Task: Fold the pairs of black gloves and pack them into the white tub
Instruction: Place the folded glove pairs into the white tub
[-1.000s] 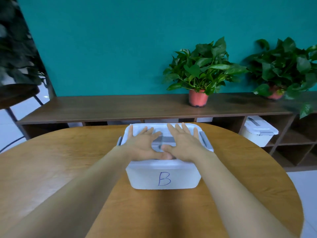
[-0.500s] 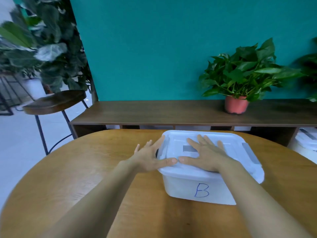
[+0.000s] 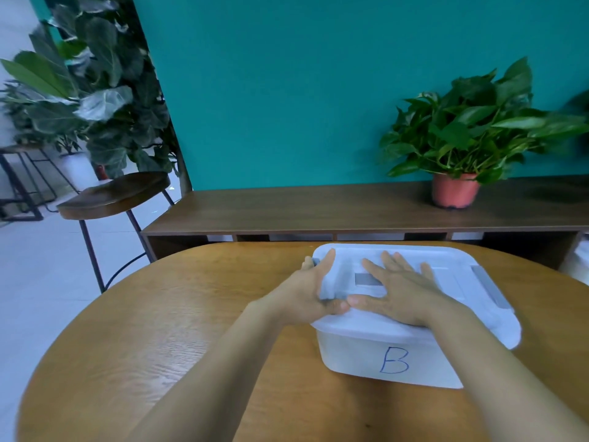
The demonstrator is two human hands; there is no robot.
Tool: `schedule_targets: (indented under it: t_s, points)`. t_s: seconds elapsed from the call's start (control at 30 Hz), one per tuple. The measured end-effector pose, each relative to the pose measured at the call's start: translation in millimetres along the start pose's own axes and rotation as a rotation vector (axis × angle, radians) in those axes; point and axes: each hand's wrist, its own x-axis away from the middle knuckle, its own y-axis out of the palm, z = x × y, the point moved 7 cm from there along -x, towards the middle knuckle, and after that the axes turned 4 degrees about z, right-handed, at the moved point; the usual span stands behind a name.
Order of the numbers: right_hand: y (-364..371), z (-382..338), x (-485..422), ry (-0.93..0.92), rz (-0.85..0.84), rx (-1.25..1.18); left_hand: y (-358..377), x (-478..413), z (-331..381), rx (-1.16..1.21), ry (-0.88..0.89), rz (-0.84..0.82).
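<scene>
One plant (image 3: 455, 193) behind | left grip (image 3: 306, 295) clamps tub lid (image 3: 452, 275) | right grip (image 3: 401, 298) flat atop

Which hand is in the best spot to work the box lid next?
Probably the left hand: it grips the left end of the lid, fingers curled round the edge. The right hand just lies flat on top.

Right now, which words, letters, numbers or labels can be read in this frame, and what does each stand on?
"B": handwritten in blue on the near wall of the white plastic tub.
The grey rectangular patch on the tub's white lid: no writing legible on it.
Nothing else bears readable text.
</scene>
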Motion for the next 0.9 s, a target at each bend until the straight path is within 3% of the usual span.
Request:
schedule_targets:
  t_s: [0.13,0.33,0.53,0.63,0.73,0.9]
  points:
    - [-0.9,-2.8,2.7,-0.001,0.014,-0.001,-1.9,3.6,0.6,-0.111,-0.009,-0.010]
    - [-4.9,0.7,32.2,-0.047,0.100,-0.016,-2.8,13.8,7.1,-0.464,0.040,0.063]
    - [-15.9,83.5,78.7,0.198,0.213,-0.045,-0.1,12.0,8.1,-0.221,-0.027,0.105]
    - [-12.5,109.9,91.5,0.292,0.178,-0.262,3.2,10.1,5.8,-0.097,-0.091,0.032]
    - [-8.0,113.8,92.4,0.288,0.178,-0.482,6.3,8.0,10.6,-0.068,-0.120,-0.037]
    - [-10.9,105.0,87.7,0.211,0.231,-0.515,9.2,3.6,11.9,-0.109,-0.065,-0.029]
